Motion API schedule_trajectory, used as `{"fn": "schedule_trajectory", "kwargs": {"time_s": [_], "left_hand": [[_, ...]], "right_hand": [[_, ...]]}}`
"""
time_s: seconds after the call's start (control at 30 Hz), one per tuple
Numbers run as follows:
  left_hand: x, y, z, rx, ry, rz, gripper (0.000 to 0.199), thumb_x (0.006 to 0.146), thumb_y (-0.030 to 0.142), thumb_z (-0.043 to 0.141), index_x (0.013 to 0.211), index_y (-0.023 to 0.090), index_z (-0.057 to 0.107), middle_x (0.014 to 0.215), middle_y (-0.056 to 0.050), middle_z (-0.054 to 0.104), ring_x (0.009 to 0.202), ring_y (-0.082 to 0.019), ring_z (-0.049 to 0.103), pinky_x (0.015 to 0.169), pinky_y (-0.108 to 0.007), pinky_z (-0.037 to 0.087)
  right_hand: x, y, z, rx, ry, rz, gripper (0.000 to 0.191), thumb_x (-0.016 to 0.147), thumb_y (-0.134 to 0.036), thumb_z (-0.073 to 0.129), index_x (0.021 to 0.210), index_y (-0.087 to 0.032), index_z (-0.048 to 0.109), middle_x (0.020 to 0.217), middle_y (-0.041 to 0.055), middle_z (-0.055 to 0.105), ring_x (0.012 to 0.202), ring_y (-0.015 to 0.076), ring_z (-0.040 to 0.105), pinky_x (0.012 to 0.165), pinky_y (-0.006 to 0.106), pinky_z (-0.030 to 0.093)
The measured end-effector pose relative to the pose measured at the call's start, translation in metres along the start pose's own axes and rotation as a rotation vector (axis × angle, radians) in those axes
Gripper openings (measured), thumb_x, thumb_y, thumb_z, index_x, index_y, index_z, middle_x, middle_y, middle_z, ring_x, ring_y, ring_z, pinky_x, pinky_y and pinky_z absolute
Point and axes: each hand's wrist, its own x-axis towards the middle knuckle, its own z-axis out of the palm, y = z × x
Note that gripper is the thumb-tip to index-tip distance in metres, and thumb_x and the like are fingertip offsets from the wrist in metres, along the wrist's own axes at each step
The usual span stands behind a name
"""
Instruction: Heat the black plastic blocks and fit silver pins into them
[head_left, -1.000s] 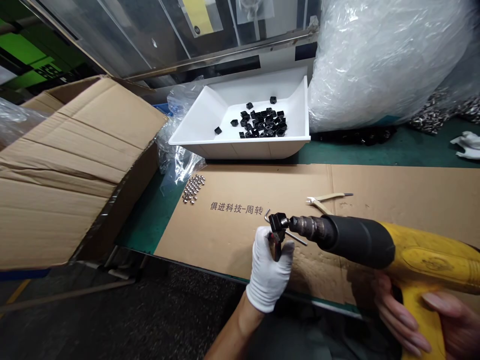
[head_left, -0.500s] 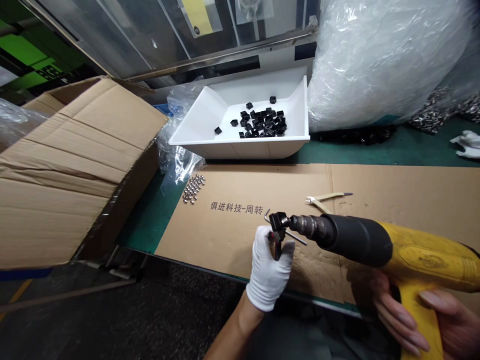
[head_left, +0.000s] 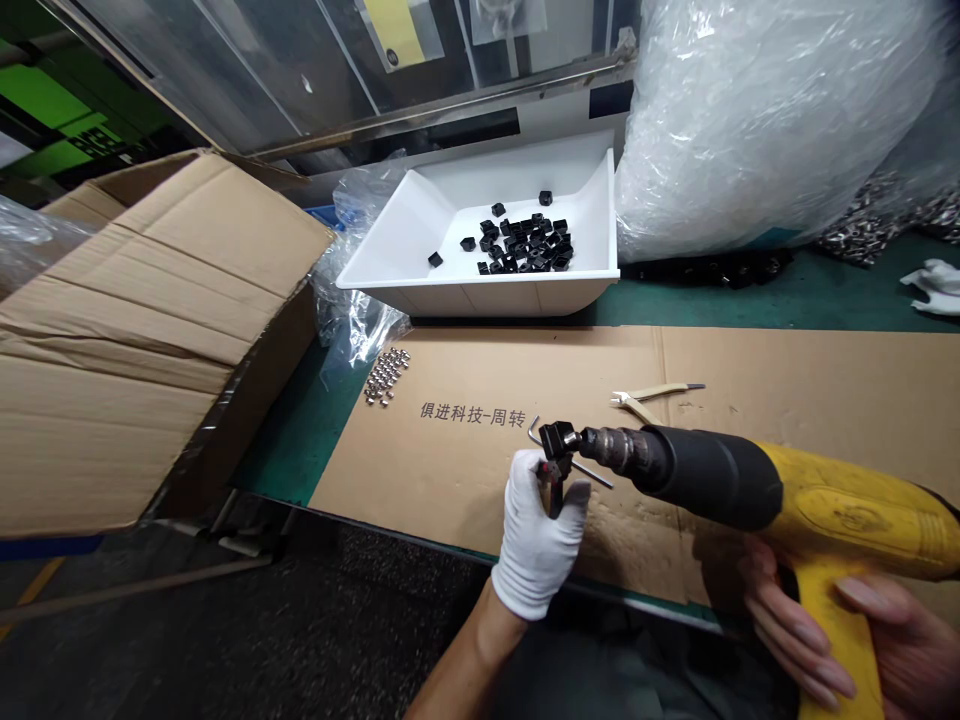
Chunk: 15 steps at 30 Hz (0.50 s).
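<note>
My left hand, in a white glove, is closed round a dark tool whose upper end meets a small black block. A small metal piece sits at the block's right side, against or very near the nozzle of a yellow heat gun. My right hand, without a glove, grips the gun's handle from below. Behind the black block a hex key lies on the cardboard sheet, partly hidden.
A white tray with several black blocks stands at the back. Small metal pieces and cream-handled pliers lie on the cardboard. A carton stands left, a big plastic bag back right, a white glove far right.
</note>
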Motion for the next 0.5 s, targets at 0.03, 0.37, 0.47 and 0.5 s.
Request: {"fn": "schedule_trajectory", "kwargs": {"time_s": [0.03, 0.37, 0.47, 0.5], "left_hand": [[0.000, 0.000, 0.000, 0.002, 0.002, 0.003, 0.024, 0.098, 0.035, 0.062, 0.118, 0.025, 0.053, 0.110, -0.006, 0.060, 0.101, -0.020, 0.063, 0.092, -0.033, 0.053], [-0.002, -0.005, 0.008, 0.284, 0.102, 0.109, 0.029, 0.103, 0.037, 0.044, 0.125, 0.019, 0.051, 0.103, -0.010, 0.060, 0.094, -0.025, 0.065, 0.086, -0.039, 0.056], [-0.005, -0.009, 0.010, 0.342, 0.147, 0.145, 0.028, 0.103, 0.033, 0.043, 0.125, 0.018, 0.050, 0.103, -0.010, 0.061, 0.091, -0.024, 0.066, 0.084, -0.039, 0.057], [-0.006, -0.010, 0.010, 0.348, 0.159, 0.155, 0.028, 0.103, 0.033, 0.044, 0.126, 0.018, 0.050, 0.103, -0.011, 0.061, 0.091, -0.024, 0.066, 0.084, -0.039, 0.057]], "right_hand": [[0.000, 0.000, 0.001, -0.001, 0.004, -0.003, 0.037, 0.089, -0.045, 0.064, 0.115, -0.019, 0.070, 0.077, 0.0064, 0.062, 0.050, 0.0135, 0.051, 0.050, 0.030, 0.048], [-0.003, 0.001, -0.006, 0.000, 0.045, -0.039, 0.037, 0.090, -0.047, 0.059, 0.114, -0.021, 0.070, 0.075, 0.0060, 0.059, 0.049, 0.0146, 0.048, 0.048, 0.032, 0.047], [-0.010, 0.001, -0.018, 0.003, 0.038, -0.053, 0.038, 0.090, -0.048, 0.058, 0.114, -0.021, 0.069, 0.074, 0.0063, 0.059, 0.048, 0.0154, 0.049, 0.048, 0.033, 0.048], [-0.012, 0.002, -0.021, 0.007, 0.058, -0.059, 0.038, 0.088, -0.048, 0.060, 0.112, -0.021, 0.070, 0.072, 0.0064, 0.059, 0.047, 0.0161, 0.049, 0.046, 0.034, 0.048]]}}
